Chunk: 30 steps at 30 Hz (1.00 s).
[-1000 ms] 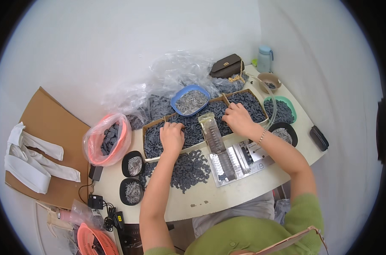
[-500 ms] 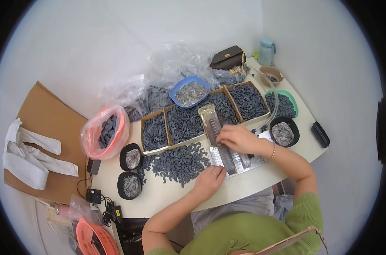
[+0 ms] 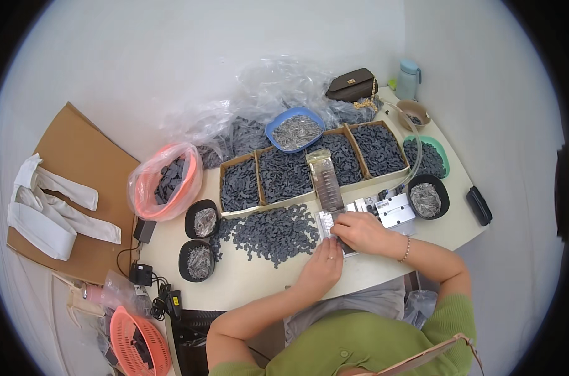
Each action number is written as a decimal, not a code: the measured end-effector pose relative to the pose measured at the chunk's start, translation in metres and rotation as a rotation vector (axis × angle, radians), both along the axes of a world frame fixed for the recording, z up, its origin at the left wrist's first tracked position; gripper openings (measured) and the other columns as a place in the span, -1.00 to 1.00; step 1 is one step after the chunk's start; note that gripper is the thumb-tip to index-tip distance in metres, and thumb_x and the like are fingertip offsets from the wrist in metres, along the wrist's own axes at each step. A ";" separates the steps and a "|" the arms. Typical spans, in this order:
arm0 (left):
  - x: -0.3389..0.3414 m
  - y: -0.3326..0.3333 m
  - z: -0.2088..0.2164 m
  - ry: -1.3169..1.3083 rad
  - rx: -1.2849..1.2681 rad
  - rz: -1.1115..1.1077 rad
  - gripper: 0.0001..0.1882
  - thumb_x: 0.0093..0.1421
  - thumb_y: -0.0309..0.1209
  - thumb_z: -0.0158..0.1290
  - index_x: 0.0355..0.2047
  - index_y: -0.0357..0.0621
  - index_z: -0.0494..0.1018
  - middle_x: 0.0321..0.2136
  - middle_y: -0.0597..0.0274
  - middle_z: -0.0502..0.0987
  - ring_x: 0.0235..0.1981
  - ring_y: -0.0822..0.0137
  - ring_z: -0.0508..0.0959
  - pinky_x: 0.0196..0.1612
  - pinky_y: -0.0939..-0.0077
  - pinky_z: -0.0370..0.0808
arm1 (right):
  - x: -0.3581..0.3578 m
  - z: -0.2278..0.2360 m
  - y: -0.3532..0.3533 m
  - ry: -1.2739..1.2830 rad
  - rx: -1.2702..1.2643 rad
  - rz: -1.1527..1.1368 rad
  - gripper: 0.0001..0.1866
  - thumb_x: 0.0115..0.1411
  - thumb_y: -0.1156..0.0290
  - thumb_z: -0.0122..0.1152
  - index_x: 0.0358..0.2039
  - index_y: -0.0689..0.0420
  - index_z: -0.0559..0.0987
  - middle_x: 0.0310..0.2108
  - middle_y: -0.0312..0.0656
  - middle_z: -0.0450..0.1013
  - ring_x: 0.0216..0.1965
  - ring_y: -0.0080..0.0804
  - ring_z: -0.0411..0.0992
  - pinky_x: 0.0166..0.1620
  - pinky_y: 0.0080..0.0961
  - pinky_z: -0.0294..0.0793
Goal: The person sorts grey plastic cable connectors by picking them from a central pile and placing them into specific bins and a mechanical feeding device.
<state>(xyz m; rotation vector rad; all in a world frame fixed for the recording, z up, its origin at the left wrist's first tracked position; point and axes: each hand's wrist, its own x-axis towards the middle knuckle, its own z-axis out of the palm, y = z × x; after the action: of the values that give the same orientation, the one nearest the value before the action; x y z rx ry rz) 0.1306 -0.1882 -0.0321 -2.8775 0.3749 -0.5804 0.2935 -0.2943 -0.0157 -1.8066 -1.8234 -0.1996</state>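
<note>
A metal fixture (image 3: pixel 324 224) with a row of slots lies at the front of the table. From its far side a long clear slotted tray (image 3: pixel 326 182) extends between the boxes. My left hand (image 3: pixel 322 268) is at the fixture's near end, fingers closed together at its edge. My right hand (image 3: pixel 361 232) lies over the fixture's middle, fingers bent into a pinch close to the left fingertips. What either hand pinches is hidden or too small to make out. Left of the fixture spreads a loose pile of small dark grey parts (image 3: pixel 277 235).
Cardboard boxes (image 3: pixel 259 164) of grey parts stand behind. Black bowls (image 3: pixel 196 260) of thin metal pins sit left, another black bowl (image 3: pixel 446 199) right. A blue basin (image 3: pixel 272 139) holds more pins. A silver block (image 3: pixel 395 210) with a clear hose (image 3: pixel 417 147) stands beside my right hand.
My right hand has drawn nearer along the fixture to the left fingertips, uncovering the tray and the silver block. My left hand stays at the near end. The whole view has shifted slightly.
</note>
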 end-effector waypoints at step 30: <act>0.009 0.103 0.017 -0.109 -0.660 0.249 -0.89 0.04 -0.62 0.07 -0.38 -0.25 0.43 -0.41 0.04 0.46 -0.33 0.03 0.48 -0.24 0.21 0.44 | -0.003 -0.007 0.059 -0.008 -0.132 0.201 -0.85 0.01 0.41 0.11 -0.36 0.03 0.58 -0.39 -0.22 0.42 -0.26 -0.29 0.45 -0.18 -0.35 0.48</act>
<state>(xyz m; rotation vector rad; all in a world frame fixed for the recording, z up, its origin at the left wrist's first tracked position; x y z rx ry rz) 0.1392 -0.0848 -0.0151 -3.3982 -0.2440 -0.9533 0.2901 -0.2353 -0.0231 -1.6952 -2.0502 -0.0104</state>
